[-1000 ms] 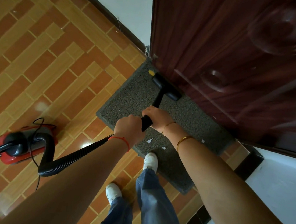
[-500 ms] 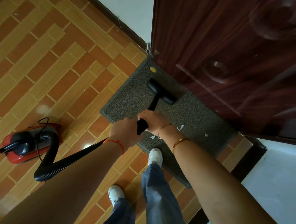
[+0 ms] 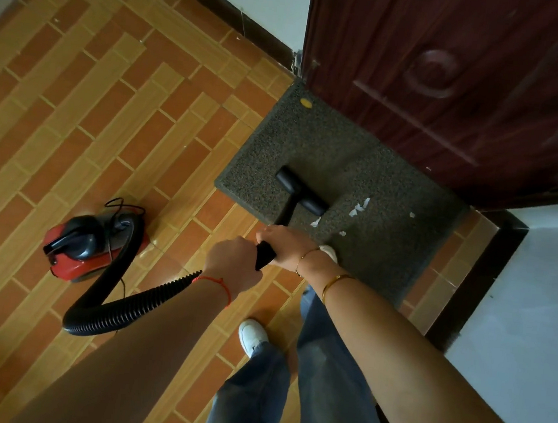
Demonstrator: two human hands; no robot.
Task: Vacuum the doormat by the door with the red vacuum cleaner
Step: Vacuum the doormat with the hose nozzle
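Brick-patterned floor (image 3: 107,124); both hands (image 3: 277,245) hide most of the vacuum wand (image 3: 286,212).

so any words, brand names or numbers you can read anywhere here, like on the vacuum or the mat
None can be read.
red vacuum cleaner: no brand or label legible on its body.
doormat: no print; only a small yellow spot and white paper scraps, all without visible writing.
door: carved panels only, no sign or number.
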